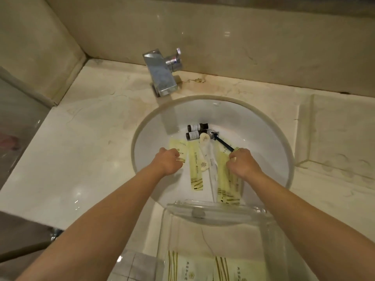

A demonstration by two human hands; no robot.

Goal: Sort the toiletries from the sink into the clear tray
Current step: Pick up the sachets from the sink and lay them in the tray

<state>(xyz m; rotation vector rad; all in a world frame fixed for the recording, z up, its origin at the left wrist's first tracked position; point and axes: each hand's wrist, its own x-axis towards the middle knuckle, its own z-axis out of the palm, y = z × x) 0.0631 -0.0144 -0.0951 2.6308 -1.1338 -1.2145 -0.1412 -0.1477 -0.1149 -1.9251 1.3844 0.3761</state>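
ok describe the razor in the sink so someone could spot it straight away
Start at the white sink basin below the chrome tap. Near the drain, right of two dark bottles, lies the razor. It alone has a thin dark blue handle, slanting toward the right hand.

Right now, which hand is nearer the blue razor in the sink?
Right. The right hand is at the near end of the blue razor. The left hand is across the basin, on a yellow packet.

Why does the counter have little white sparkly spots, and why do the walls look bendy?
In the head view, ceiling lights glare off the glossy counter as white spots; the wide-angle lens curves the sink rim and walls; yellowish light tints everything; the clear tray blurs what lies beneath it.
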